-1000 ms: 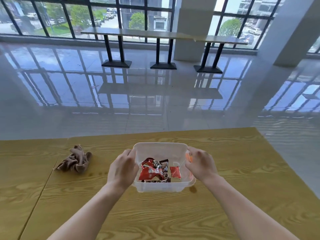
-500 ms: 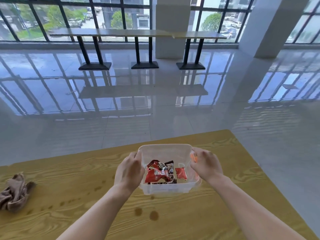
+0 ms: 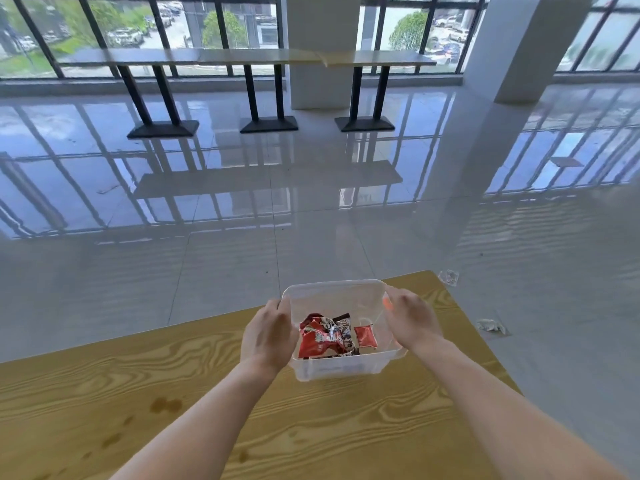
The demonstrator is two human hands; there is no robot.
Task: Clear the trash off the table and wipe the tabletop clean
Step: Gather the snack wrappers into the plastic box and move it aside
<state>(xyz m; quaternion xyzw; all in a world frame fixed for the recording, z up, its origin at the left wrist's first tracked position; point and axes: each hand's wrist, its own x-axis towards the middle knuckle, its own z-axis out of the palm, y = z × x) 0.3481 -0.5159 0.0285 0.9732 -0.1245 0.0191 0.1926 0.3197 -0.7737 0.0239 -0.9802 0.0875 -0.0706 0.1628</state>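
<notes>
A clear plastic box [image 3: 332, 370] is held above the right end of the wooden table [image 3: 104, 386]. My left hand [image 3: 266, 336] grips its left wall and my right hand [image 3: 410, 318] grips its right wall. Inside lie a crumpled red snack wrapper [image 3: 323, 337] and a small red sachet [image 3: 366, 336]. Brown liquid stains [image 3: 166, 405] mark the tabletop to the left of my left forearm.
The table's right edge and far corner [image 3: 429, 273] lie close to the box. Two bits of clear plastic litter [image 3: 449, 277] [image 3: 490, 325] lie on the glossy tiled floor beyond that edge. Long tables on black pedestal legs [image 3: 268, 124] stand far off by the windows.
The box, held in both hands, has moved to the right, toward the table's right end. The brown cloth on the left has left the view. More stains now show.
</notes>
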